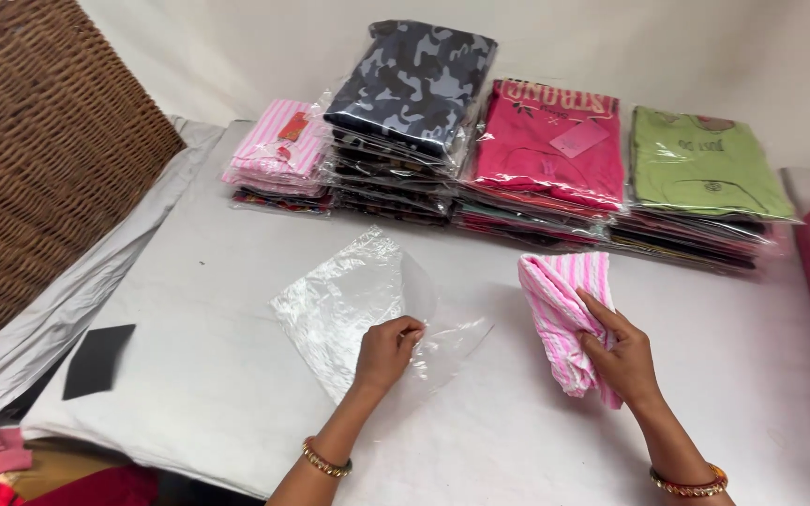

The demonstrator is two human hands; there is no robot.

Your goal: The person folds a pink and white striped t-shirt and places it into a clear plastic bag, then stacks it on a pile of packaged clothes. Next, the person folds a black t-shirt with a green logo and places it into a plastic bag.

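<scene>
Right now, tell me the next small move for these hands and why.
Probably lift the clear plastic bag's edge open with the left hand. It pinches that edge while the bag lies flat, and the right hand already holds the folded pink striped garment beside it.

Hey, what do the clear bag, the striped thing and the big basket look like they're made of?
Clear bag: thin glossy plastic film, crinkled and see-through. Striped thing: soft cloth, probably knit, since it folds limply in the right hand. Basket: woven brown wicker or cane, matte.
</scene>
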